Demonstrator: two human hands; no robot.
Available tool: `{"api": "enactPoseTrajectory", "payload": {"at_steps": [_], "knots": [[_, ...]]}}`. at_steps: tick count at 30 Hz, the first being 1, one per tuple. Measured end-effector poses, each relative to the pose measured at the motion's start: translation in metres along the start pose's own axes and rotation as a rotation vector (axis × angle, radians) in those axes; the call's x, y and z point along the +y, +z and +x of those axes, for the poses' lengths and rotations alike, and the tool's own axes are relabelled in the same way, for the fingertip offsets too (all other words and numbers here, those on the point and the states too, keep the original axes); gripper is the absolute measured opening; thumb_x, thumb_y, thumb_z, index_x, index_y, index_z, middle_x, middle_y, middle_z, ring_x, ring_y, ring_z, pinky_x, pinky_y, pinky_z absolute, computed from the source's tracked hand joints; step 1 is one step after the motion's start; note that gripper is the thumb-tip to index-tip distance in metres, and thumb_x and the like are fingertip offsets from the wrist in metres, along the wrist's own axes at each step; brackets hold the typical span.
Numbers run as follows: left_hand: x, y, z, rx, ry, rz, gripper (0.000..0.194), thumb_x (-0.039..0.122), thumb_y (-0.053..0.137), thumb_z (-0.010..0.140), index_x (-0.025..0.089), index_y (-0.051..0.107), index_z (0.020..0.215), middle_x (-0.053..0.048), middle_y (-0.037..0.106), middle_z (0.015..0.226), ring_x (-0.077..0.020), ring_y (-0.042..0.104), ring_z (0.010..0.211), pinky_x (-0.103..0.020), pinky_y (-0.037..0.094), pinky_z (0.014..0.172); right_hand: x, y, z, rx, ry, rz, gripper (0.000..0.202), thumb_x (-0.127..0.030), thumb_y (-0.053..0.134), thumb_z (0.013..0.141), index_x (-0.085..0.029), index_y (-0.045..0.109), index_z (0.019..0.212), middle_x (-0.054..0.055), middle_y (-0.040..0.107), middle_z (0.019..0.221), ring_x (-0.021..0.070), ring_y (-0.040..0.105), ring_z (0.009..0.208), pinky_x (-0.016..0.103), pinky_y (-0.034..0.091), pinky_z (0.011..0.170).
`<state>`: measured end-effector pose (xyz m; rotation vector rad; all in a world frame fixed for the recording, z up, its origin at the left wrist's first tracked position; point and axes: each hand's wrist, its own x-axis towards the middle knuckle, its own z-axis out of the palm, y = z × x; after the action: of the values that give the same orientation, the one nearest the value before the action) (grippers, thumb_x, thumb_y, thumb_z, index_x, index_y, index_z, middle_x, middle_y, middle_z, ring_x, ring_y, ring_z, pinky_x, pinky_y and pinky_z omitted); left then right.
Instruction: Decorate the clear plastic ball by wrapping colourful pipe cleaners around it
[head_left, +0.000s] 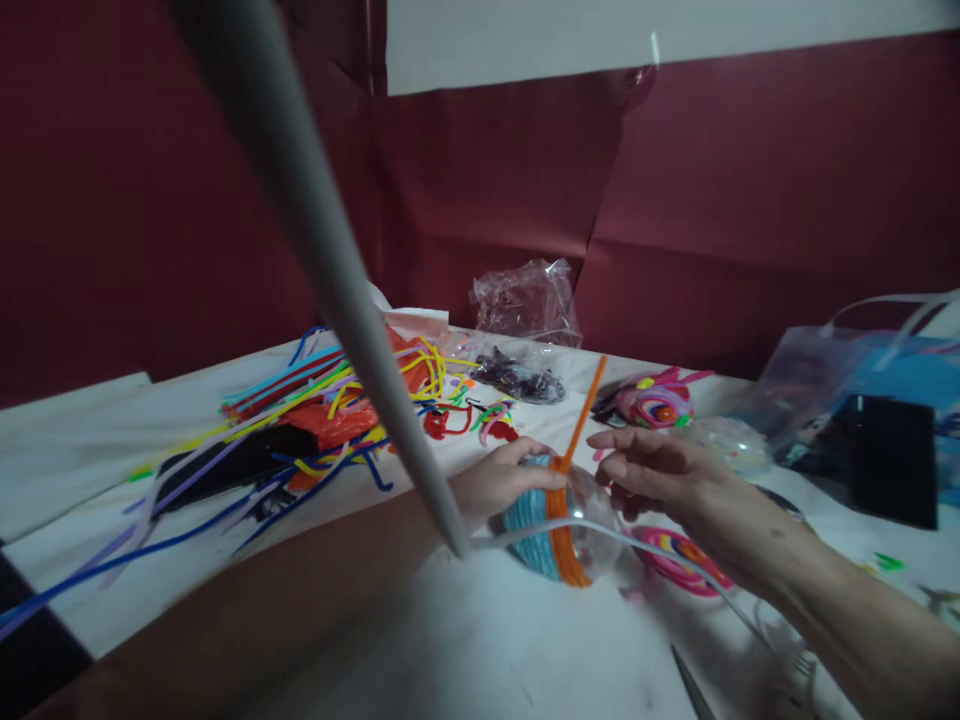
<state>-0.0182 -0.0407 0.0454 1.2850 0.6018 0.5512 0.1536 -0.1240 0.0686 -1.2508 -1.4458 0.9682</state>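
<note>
My left hand [506,478] grips a clear round ball [600,515] from its left side, thumb and fingers pressed on its top. Light blue pipe cleaner [531,520] is wound around the ball's left part, with an orange pipe cleaner [561,535] wrapped beside it. The loose orange end sticks up above the ball; bare clear surface shows on the right. Just right of the ball, my right hand [656,475] hovers with its fingers bent and apart, holding nothing that I can see.
A grey pole [330,250] crosses the foreground, and a white cord [652,545] runs past the ball. Pipe cleaners [292,390] lie heaped at left. Pink coils [679,560], a decorated pink ball [656,400], a plastic bag [525,305] and a black phone-like slab [892,460] are around.
</note>
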Motion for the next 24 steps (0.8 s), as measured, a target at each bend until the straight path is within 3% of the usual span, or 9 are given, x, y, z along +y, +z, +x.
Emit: {"api": "enactPoseTrajectory", "payload": {"at_steps": [5, 8, 13, 18, 24], "knots": [[-0.011, -0.009, 0.011, -0.004, 0.053, -0.097, 0.027, 0.029, 0.064, 0.069, 0.015, 0.052, 0.089, 0.0, 0.058, 0.077, -0.0103, 0.055, 0.067, -0.024, 0.041, 0.067, 0.013, 0.002, -0.014, 0.086, -0.074, -0.175, 0.058, -0.053, 0.073, 0.071, -0.014, 0.054, 0.11, 0.012, 0.056, 0.104, 0.031, 0.052, 0.094, 0.034, 0.049, 0.07], [-0.015, -0.012, 0.013, 0.011, 0.085, -0.098, 0.037, 0.035, 0.069, 0.067, 0.016, 0.053, 0.095, -0.003, 0.06, 0.087, -0.0129, 0.057, 0.076, -0.026, 0.042, 0.071, 0.014, 0.01, -0.019, 0.139, -0.085, -0.36, 0.054, -0.052, 0.064, 0.07, -0.016, 0.056, 0.11, 0.011, 0.054, 0.11, 0.0332, 0.052, 0.095, 0.04, 0.049, 0.073], [-0.01, -0.017, 0.014, 0.2, 0.17, -0.023, 0.032, 0.041, 0.066, 0.071, 0.016, 0.056, 0.09, -0.001, 0.058, 0.082, -0.0117, 0.055, 0.074, -0.023, 0.04, 0.065, 0.015, 0.014, -0.02, 0.205, -0.061, -0.43, 0.061, -0.057, 0.059, 0.068, -0.016, 0.055, 0.113, 0.011, 0.051, 0.118, 0.0333, 0.05, 0.099, 0.045, 0.047, 0.078], [0.0, -0.024, 0.02, 0.486, 0.291, 0.039, 0.013, 0.025, 0.06, 0.073, 0.015, 0.053, 0.078, 0.002, 0.053, 0.066, -0.0081, 0.049, 0.06, -0.019, 0.035, 0.054, 0.022, 0.009, -0.021, 0.148, -0.024, -0.485, 0.065, -0.059, 0.056, 0.07, -0.015, 0.051, 0.118, 0.011, 0.049, 0.119, 0.0316, 0.045, 0.108, 0.045, 0.043, 0.085], [0.009, -0.022, 0.016, 0.502, 0.399, 0.095, 0.017, 0.018, 0.05, 0.074, 0.015, 0.047, 0.058, 0.005, 0.046, 0.049, -0.0055, 0.039, 0.043, -0.018, 0.029, 0.044, 0.027, 0.012, -0.021, 0.128, 0.021, -0.529, 0.069, -0.06, 0.055, 0.072, -0.016, 0.048, 0.125, 0.009, 0.05, 0.118, 0.0312, 0.045, 0.107, 0.044, 0.045, 0.082]]}}
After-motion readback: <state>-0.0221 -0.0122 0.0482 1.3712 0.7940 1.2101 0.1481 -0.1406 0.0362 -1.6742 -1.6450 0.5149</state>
